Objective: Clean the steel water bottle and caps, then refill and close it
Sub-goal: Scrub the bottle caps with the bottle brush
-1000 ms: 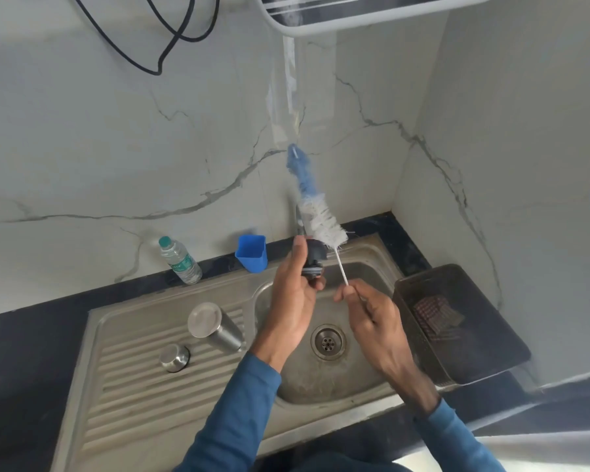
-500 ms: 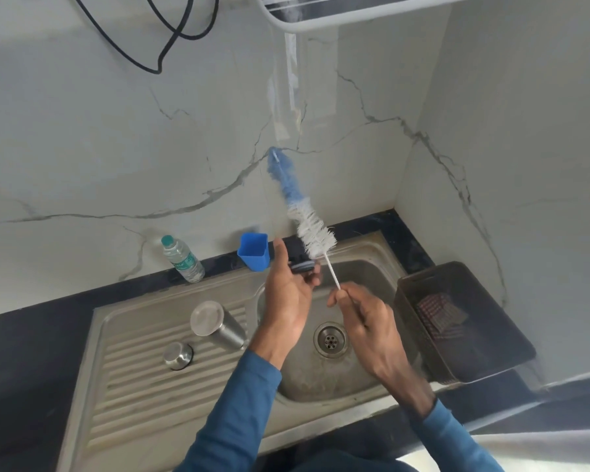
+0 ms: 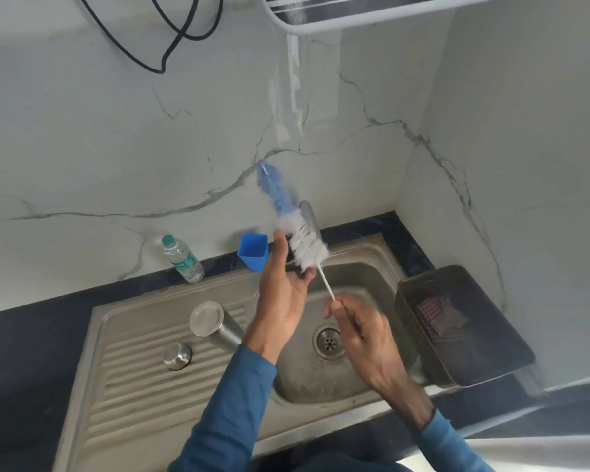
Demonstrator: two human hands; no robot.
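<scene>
My left hand (image 3: 281,294) holds a small dark cap (image 3: 291,254) over the sink basin; my fingers and the brush hide most of it. My right hand (image 3: 358,330) pinches the thin white handle of a bottle brush (image 3: 298,229) with white and blue bristles. The white bristles press against the cap and the blue tip points up toward the wall. The steel water bottle (image 3: 215,325) stands upside down on the drainboard, left of my left forearm. A round steel cap (image 3: 176,355) lies beside it on the ridges.
The steel sink (image 3: 372,277) has a drain (image 3: 328,342) under my hands and a tap (image 3: 309,216) behind the brush. A blue cup (image 3: 252,252) and a plastic water bottle (image 3: 183,258) stand at the wall. A dark tray (image 3: 457,328) with a scrub pad sits to the right.
Both hands and the brush shifted slightly left, and the brush tilted further left. The cap has slipped deeper behind my left fingers and the bristles.
</scene>
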